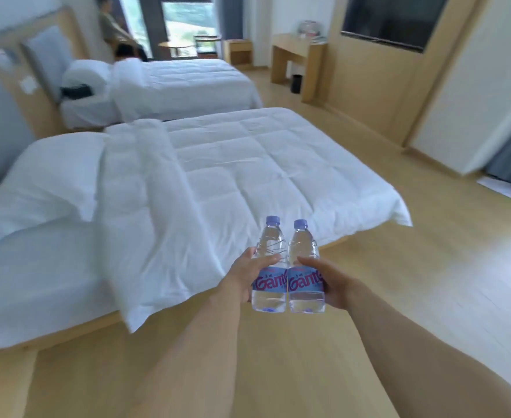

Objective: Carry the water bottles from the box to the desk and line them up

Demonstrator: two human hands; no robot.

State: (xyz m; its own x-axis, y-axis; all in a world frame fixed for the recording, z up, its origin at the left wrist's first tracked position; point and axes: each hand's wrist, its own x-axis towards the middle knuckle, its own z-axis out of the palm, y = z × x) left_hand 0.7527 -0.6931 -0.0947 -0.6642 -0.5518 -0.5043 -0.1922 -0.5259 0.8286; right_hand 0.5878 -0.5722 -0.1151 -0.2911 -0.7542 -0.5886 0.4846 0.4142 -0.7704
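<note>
I hold two clear water bottles upright and side by side in front of me, each with a purple cap and a blue label. My left hand (246,274) grips the left bottle (270,268) around its middle. My right hand (331,280) grips the right bottle (305,271) the same way. The two bottles touch each other. The wooden desk (296,51) stands far off at the back right wall, beyond both beds. No box is in view.
A bed with a white duvet (218,176) fills the left and middle, and a second bed (181,82) lies behind it. A person (112,28) sits near the window. Wooden floor (414,267) runs along the right, past a wall-mounted TV (393,19) and a black bin (296,83).
</note>
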